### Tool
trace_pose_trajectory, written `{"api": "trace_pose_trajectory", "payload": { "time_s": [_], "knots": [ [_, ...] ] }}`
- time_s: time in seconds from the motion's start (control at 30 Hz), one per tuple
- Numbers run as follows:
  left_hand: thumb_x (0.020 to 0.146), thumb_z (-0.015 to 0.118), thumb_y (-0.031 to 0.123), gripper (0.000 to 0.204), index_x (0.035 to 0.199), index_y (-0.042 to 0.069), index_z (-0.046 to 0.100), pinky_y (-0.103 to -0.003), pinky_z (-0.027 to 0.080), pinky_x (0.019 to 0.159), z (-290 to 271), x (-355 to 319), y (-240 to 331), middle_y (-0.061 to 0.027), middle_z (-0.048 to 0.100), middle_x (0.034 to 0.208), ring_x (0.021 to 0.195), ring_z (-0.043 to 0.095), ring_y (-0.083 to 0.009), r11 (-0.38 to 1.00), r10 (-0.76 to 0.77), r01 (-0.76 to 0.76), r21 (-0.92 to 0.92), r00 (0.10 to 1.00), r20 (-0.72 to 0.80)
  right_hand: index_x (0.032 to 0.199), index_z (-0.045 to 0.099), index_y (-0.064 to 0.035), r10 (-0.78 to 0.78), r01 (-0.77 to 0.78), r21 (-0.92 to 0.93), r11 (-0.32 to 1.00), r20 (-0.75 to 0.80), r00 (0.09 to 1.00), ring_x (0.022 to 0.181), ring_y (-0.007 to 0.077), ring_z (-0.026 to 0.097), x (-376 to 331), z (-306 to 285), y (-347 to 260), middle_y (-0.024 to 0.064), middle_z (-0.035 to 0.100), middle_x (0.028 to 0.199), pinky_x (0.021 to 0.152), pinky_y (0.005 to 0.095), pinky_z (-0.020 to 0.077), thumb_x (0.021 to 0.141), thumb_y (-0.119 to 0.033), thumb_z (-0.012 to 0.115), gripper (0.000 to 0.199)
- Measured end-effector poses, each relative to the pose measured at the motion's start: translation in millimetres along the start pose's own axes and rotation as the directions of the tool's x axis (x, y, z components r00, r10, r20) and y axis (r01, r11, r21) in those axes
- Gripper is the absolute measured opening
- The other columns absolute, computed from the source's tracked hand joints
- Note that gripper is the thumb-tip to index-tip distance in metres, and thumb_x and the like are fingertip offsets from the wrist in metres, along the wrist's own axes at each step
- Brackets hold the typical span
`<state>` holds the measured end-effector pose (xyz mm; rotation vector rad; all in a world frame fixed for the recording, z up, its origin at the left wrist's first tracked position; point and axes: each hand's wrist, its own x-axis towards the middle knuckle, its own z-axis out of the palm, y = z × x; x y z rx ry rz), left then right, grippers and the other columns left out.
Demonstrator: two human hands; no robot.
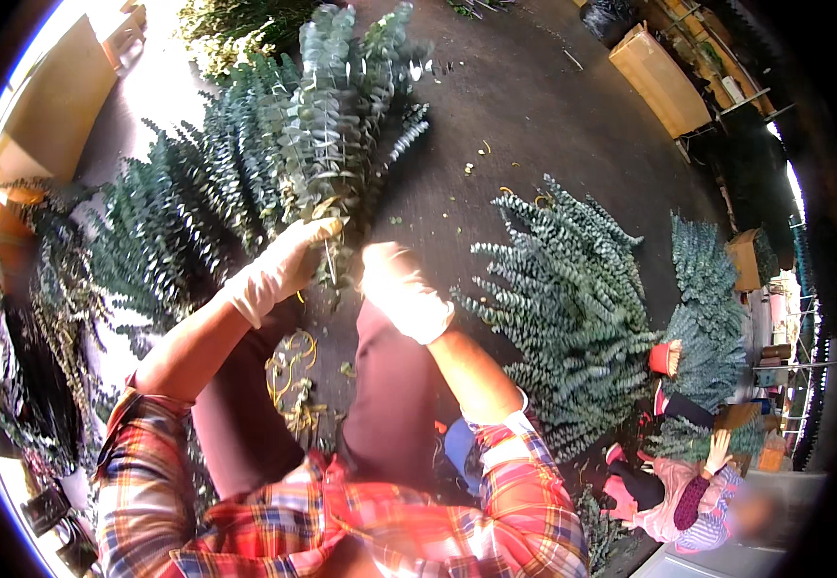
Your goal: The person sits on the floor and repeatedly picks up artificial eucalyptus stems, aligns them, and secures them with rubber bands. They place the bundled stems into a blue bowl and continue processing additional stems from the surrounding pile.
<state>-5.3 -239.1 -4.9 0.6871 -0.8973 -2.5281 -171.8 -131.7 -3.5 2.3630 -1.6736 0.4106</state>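
Observation:
My left hand (pixel 288 258), in a white glove, is closed around the stem end of a eucalyptus bunch (pixel 327 125). The bunch points away from me, its round grey-green leaves fanning out at the far end. Just right of the stems is my right hand (pixel 401 289), gloved too and smeared by motion. Its fingers do not show clearly, and I cannot make out whether anything is in them. Beside the held bunch, on the left, lies a dark heap of eucalyptus branches (pixel 172 212).
A broad pile of eucalyptus (pixel 577 308) lies on the floor to my right, with another stack (pixel 703 299) beyond it. Yellow ties (pixel 298 385) are scattered between my legs. A person (pixel 678 501) sits at lower right. Cardboard boxes (pixel 659 82) stand at far right.

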Motion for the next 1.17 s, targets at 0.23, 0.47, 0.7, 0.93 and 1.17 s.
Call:
{"api": "trace_pose_trajectory", "payload": {
  "time_s": [0.23,0.47,0.7,0.93,1.17],
  "knots": [
    [0.081,0.063,0.023,0.036,0.112,0.006,0.054,-0.034,0.049,0.076,71,-86,-32,-0.0064,0.063,0.094,0.086,0.060,-0.0185,0.967,0.253,-0.252,0.023,0.967,-0.026,0.085,0.063,-0.0013,0.343,-0.523,0.817,0.244,0.432,0.834,0.062,0.0124,0.061,-47,-104,-50,0.0071,0.067,0.078,0.057,0.0257,0.0486,0.088,-0.018,0.054,0.019],
    [0.080,0.066,0.009,0.035,0.113,0.004,0.053,-0.027,0.048,0.073,82,-132,-74,-0.0051,0.060,0.098,0.084,0.057,-0.0136,0.873,0.483,-0.470,0.132,0.871,-0.094,0.086,0.063,-0.0003,0.385,-0.528,0.597,0.604,0.361,0.849,0.065,0.0237,0.064,-58,-135,-119,0.0153,0.065,0.073,0.060,0.0334,0.0485,0.084,-0.035,0.060,0.035],
    [0.080,0.069,0.006,0.035,0.112,0.007,0.053,-0.025,0.049,0.071,87,-157,-101,-0.0034,0.062,0.097,0.083,0.059,-0.0118,0.818,0.563,-0.541,0.194,0.822,-0.083,0.085,0.066,0.0001,0.214,-0.547,0.774,0.319,0.503,0.837,0.065,0.0152,0.064,-69,-143,-133,0.0103,0.067,0.073,0.062,0.0277,0.0506,0.085,-0.022,0.059,0.024],
    [0.091,0.059,0.016,0.031,0.120,0.007,0.052,-0.020,0.042,0.079,88,-157,-114,0.0030,0.057,0.106,0.091,0.050,-0.0049,0.705,0.652,-0.587,0.397,0.757,-0.039,0.072,0.064,-0.0017,0.680,-0.075,0.980,0.185,-0.072,0.730,0.054,0.0104,0.057,-75,-128,-113,0.0037,0.064,0.067,0.047,0.0262,0.0434,0.083,-0.012,0.060,0.016],
    [0.088,0.062,0.026,0.030,0.113,0.009,0.058,-0.021,0.044,0.078,76,-153,-122,0.0003,0.062,0.099,0.084,0.053,-0.0057,0.721,0.633,-0.530,0.446,0.766,-0.114,0.087,0.066,-0.0009,0.767,-0.531,0.835,0.141,0.247,0.593,0.068,0.0123,0.064,-173,-164,-42,0.0071,0.068,0.082,0.061,0.0233,0.0506,0.090,-0.014,0.053,0.019]
  ]
}}
